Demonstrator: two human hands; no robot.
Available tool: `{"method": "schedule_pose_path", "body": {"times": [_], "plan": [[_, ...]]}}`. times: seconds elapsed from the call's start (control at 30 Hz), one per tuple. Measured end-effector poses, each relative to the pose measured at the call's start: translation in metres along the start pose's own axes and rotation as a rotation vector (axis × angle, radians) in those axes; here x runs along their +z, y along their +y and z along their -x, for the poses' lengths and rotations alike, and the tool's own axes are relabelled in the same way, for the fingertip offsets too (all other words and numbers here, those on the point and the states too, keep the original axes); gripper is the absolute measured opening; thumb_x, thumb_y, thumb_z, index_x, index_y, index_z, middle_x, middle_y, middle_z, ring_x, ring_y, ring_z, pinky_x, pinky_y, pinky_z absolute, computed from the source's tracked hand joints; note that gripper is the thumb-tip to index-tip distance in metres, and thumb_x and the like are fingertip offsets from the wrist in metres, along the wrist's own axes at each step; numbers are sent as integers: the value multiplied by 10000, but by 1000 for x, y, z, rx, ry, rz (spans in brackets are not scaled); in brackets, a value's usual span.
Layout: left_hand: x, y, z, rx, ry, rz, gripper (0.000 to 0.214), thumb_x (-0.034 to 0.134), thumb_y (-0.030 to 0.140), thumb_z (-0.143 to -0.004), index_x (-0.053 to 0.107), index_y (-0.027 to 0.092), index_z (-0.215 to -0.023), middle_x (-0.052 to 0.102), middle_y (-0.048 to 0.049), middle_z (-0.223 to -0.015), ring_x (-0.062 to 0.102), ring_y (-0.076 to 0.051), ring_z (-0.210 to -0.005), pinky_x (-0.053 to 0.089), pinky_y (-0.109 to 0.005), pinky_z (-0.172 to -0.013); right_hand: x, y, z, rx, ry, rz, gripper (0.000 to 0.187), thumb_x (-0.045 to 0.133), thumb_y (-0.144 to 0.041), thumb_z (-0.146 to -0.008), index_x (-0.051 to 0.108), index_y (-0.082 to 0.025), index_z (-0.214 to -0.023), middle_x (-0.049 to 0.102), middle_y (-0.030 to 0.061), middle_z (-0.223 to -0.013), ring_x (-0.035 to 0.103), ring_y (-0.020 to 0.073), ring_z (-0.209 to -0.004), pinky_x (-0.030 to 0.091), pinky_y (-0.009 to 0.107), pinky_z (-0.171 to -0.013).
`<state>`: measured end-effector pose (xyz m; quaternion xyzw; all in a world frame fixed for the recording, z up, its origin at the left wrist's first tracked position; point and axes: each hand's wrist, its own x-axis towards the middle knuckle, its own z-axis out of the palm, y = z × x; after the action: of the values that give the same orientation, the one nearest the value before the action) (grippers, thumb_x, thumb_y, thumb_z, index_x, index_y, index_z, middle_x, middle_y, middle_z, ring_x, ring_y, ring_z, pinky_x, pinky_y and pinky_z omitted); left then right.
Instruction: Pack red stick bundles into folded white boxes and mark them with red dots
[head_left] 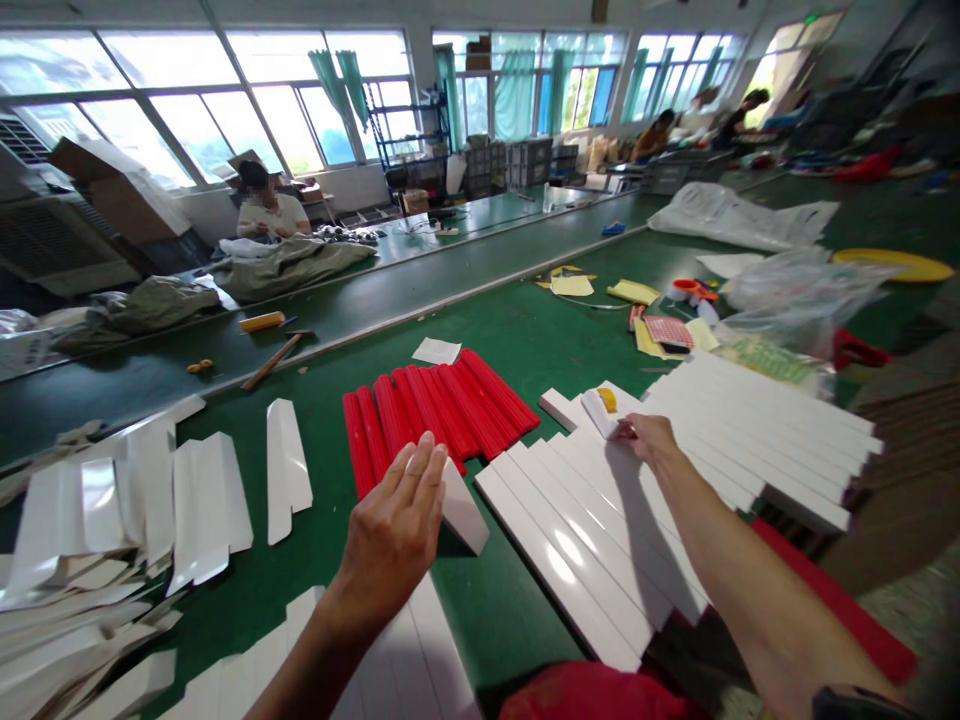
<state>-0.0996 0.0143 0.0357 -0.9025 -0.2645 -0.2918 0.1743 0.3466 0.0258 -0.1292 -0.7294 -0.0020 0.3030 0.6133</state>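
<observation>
My left hand (401,515) is laid along a narrow white box (463,508), its fingers straight and pressed together. The thumb is hidden, and the near end of the box sticks out to the right of the hand. My right hand (649,437) pinches a small white tape dispenser (598,412) with a yellow roll, low over a row of long white boxes (559,530). Ribbed red tubes (450,400) lie side by side just beyond my left hand. More white boxes (757,430) are lined up to the right of my right hand.
Folded white cartons (214,510) are heaped at the left, and more white boxes (405,660) lie in front of me. Orange-handled scissors (694,290), yellow paper (634,291) and plastic bags (802,300) lie back right. A co-worker (270,205) sits beyond the green tables.
</observation>
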Motion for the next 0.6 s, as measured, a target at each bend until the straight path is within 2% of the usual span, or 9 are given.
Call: {"method": "schedule_pose_path", "body": {"times": [0.1,0.27,0.47,0.6], "plan": [[0,1,-1,4,15,13,389,529,86,-911,557,39,-1296,635,-223,-1301,642,-297,-1188,584,-441,-973,-10,7,6,75,-14,-20,225,602,-310,-957,615,-125,-1084,642,34,-954,625,113,-740,558,255,-630],[-2,2,-3,8,11,33,382,532,88,-912,555,38,-1290,640,-224,-1293,649,-292,-1175,589,-436,-963,-17,19,14,117,-13,-75,179,603,-283,-957,619,-122,-1033,634,10,-881,609,93,-678,550,234,-597],[-1,1,0,-71,1,123,391,524,100,-916,547,63,-1304,643,-207,-1298,632,-279,-1195,572,-440,-983,-12,31,24,118,30,-101,114,621,-203,-938,593,-118,-867,560,-59,-683,536,50,-527,523,190,-526],[2,1,-1,-128,5,156,362,495,119,-928,565,65,-1279,644,-213,-1290,630,-268,-1180,568,-428,-974,-6,30,39,87,91,-79,228,667,-94,-833,505,-162,-687,486,-82,-530,491,67,-409,538,226,-458]]}}
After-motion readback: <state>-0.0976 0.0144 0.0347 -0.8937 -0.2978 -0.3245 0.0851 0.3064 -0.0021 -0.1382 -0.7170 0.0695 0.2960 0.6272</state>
